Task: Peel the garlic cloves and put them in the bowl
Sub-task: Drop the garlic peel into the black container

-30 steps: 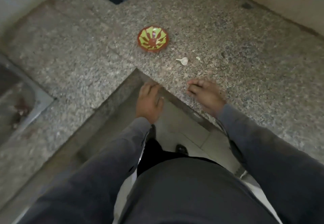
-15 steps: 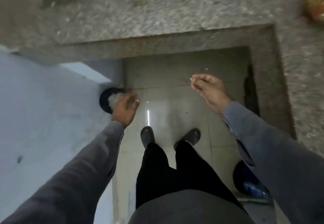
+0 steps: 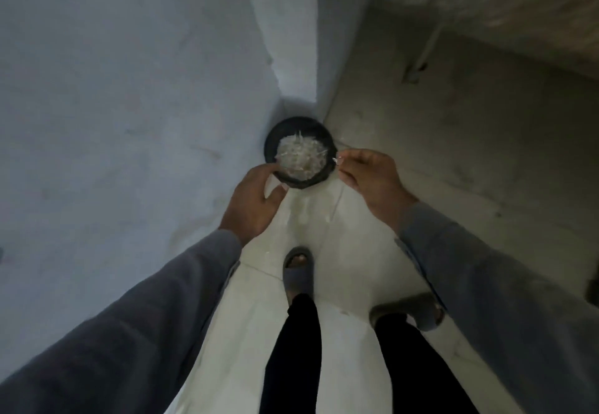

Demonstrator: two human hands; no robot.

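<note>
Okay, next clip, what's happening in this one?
A person stands on a tiled floor over a round black bin holding a heap of pale, papery scraps, probably garlic skins. The right hand pinches a small whitish bit at the bin's rim, seemingly about to drop it in. The left hand hangs open at the near-left edge of the bin, holding nothing. No bowl or cloves are in view right now.

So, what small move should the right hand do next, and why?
Probably move a little left and let go: the right hand pinches a small white scrap beside the round black bin full of pale peels.
</note>
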